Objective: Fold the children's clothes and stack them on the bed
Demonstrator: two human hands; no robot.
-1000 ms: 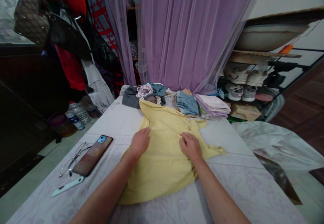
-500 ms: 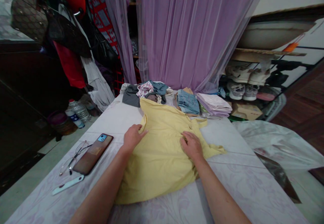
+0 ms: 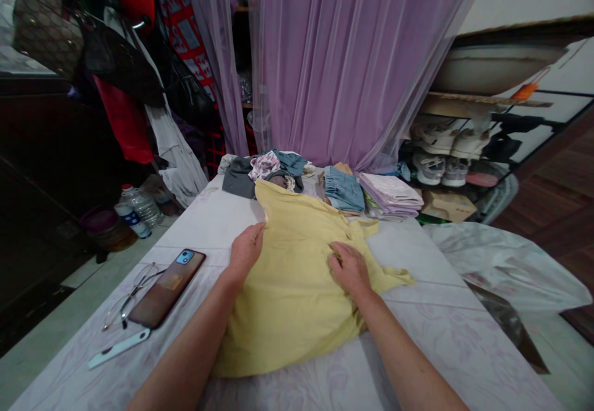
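Note:
A yellow short-sleeved garment [image 3: 292,312] lies spread and rumpled on a white, lilac-patterned sheet [image 3: 195,228]. My left hand [image 3: 245,251] rests flat on its left edge, holding nothing. My right hand [image 3: 349,268] presses on the middle of the fabric, near a sleeve that sticks out to the right, and its fingers do not visibly grip anything. To the left of my left forearm lie a phone in a brown case [image 3: 167,288], a pair of glasses [image 3: 132,296] and a white plastic strip [image 3: 119,348].
Folded clothes, including denim [image 3: 343,189] and a lilac stack [image 3: 390,195], sit beyond the garment next to a dark heap [image 3: 264,173]. Behind hangs a sheer purple curtain [image 3: 352,58]. A water bottle [image 3: 139,203] stands on the floor at left; shoes [image 3: 445,151] sit on a rack at right.
My left hand has shifted left and slightly up, to the garment's left edge. My right hand stays almost in place. The view has tilted slightly.

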